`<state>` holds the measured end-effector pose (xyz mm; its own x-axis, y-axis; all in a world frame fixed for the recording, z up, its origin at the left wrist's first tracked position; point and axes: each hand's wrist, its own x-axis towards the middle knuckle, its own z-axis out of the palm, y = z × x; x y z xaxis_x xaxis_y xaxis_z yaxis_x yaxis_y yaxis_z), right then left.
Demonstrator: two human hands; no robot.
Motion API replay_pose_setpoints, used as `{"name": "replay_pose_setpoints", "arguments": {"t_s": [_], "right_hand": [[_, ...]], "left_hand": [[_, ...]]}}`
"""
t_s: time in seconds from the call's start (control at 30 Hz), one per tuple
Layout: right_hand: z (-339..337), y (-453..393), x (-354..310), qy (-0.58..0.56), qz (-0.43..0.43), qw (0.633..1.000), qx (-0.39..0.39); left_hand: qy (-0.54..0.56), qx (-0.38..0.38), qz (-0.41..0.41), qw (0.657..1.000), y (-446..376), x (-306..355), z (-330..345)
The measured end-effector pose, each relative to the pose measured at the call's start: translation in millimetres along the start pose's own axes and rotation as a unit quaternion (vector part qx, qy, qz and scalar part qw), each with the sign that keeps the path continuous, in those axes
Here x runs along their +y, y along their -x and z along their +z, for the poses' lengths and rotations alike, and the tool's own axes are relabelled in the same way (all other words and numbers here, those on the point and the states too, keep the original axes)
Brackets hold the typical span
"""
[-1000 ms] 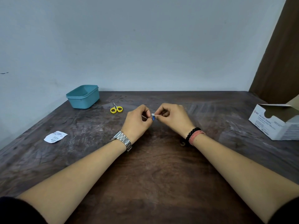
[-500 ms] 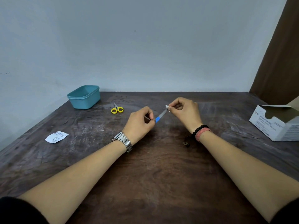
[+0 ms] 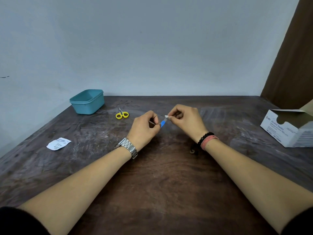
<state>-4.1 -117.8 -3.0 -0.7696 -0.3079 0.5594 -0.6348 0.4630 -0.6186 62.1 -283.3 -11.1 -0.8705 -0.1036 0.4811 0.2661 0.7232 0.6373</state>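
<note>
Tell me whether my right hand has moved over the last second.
Yes. Judged against the yellow scissors, the right hand pulled right, away from the left hand, then eased partway back; both pinch the blue-and-white piece.

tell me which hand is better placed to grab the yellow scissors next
Left, probably. The left hand is nearer the scissors, with the right hand on its far side. Both pinch the blue and white piece, so the left must let go first.
</note>
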Motion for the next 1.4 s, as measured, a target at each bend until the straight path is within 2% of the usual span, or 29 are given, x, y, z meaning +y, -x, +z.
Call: {"name": "replay_pose_setpoints", "arguments": {"t_s": [0.13,0.27,0.37,0.53,0.63,0.7,0.93,1.03,1.13,1.3,1.4], "right_hand": [[-6,-5,11,0.000,0.032,0.997,0.063],[-7,-6,12,-0.005,0.041,0.996,0.082],[-3,-2,7,0.001,0.017,0.998,0.061],[8,7,-7,0.000,-0.035,0.999,-0.029],[10,9,-11,0.009,-0.058,0.997,-0.056],[7,7,-9,0.010,-0.055,0.998,-0.043],[-6,-3,6,0.002,0.007,0.997,0.076],[-6,-3,7,-0.003,0.016,0.996,0.090],[-2,-1,5,-0.001,0.007,0.997,0.070],[6,7,-7,-0.001,-0.030,0.999,-0.023],[9,9,-12,-0.012,-0.044,0.998,-0.046]], "left_hand": [[-0.002,-0.016,0.015,1.000,2,2,0],[-0.003,-0.015,0.020,1.000,2,3,-1],[0.001,-0.009,0.017,1.000,2,2,-1],[0.003,0.015,0.011,1.000,1,-1,0],[0.007,0.024,-0.001,1.000,0,-5,0],[0.009,0.019,0.000,1.000,1,-4,-1],[0.006,-0.023,0.005,1.000,2,0,-1],[0.006,-0.025,0.003,1.000,2,-1,-1],[0.005,-0.008,0.001,1.000,2,-1,-1],[0.010,0.011,0.003,1.000,1,-3,-1],[0.028,0.026,-0.008,0.999,-1,-5,-2]]}}
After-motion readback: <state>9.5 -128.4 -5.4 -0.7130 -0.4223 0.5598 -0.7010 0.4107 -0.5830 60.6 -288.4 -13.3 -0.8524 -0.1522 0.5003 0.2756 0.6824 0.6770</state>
